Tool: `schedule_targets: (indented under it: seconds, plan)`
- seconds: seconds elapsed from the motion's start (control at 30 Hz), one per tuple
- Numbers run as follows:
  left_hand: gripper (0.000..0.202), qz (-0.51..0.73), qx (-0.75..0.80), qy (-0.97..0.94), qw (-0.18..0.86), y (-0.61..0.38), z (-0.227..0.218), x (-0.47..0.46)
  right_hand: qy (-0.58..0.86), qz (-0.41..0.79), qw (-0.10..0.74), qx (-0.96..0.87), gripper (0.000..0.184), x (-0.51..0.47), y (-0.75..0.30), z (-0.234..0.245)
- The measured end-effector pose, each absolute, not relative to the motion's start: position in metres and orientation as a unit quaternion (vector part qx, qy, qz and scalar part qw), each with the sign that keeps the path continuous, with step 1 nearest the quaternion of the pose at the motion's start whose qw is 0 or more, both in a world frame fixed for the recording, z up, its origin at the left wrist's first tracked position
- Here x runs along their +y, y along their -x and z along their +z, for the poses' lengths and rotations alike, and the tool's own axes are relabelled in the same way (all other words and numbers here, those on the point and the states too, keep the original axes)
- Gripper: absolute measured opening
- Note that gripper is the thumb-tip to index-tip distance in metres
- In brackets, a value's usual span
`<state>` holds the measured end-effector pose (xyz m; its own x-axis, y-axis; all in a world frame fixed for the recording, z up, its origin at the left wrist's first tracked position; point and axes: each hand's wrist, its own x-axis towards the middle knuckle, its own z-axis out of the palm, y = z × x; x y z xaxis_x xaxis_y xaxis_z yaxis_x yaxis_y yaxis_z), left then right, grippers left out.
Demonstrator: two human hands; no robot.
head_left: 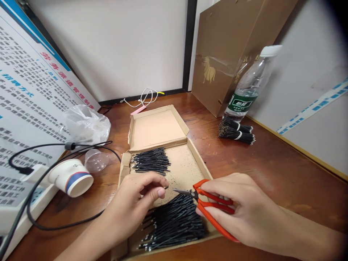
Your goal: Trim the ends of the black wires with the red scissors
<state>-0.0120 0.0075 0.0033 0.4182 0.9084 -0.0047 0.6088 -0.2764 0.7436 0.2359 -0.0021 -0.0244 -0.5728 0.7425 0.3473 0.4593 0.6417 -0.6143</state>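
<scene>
My right hand grips red-handled scissors, whose blades look closed or nearly so and point left. Just left of the blade tips is my left hand, with thumb and fingers pinched together. A short dark end of a black wire shows at its fingertips; the rest is hidden in the hand. Below both hands, a large pile of short black wires with bare silvery ends lies in an open cardboard box. A smaller pile of black wires rests at the box's far left, among dark specks.
Two tied black wire bundles lie by a water bottle at right. To the left are a tipped paper cup, a clear plastic cup, a plastic bag and a black cable. A brown carton stands behind.
</scene>
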Motion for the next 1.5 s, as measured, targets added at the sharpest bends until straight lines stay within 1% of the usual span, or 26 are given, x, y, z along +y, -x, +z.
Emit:
schedule_targets:
  seconds: [0.1,0.27,0.47,0.6,1.07,1.23,1.4,1.5]
  plan:
    - [0.013,0.248,0.485,-0.742,0.390,0.011,0.002,0.005,0.354,0.246,0.299,-0.852,0.011,-0.001,-0.235,-0.025]
    - [0.016,0.254,0.471,-0.739,0.409,0.008,0.004,0.002,0.366,0.263,0.275,-0.849,0.022,-0.002,-0.236,-0.024]
    - [0.018,0.229,0.486,-0.706,0.460,0.007,0.003,-0.003,0.364,0.266,0.263,-0.853,0.025,-0.001,-0.235,-0.024]
    - [0.017,0.244,0.478,-0.688,0.489,0.006,0.001,-0.004,0.354,0.272,0.259,-0.857,0.027,-0.002,-0.235,-0.023]
    - [0.018,0.262,0.470,-0.684,0.492,0.003,0.004,-0.002,0.343,0.197,0.291,-0.871,0.023,-0.001,-0.235,-0.029]
    - [0.017,0.261,0.474,-0.678,0.498,0.001,0.005,-0.002,0.348,0.177,0.298,-0.871,0.024,-0.001,-0.235,-0.035]
    - [0.017,0.256,0.475,-0.677,0.500,0.001,0.005,-0.003,0.361,0.202,0.297,-0.860,0.020,-0.002,-0.234,-0.032]
    - [0.016,0.260,0.474,-0.676,0.501,0.002,0.005,-0.003,0.357,0.239,0.285,-0.857,0.024,-0.003,-0.234,-0.029]
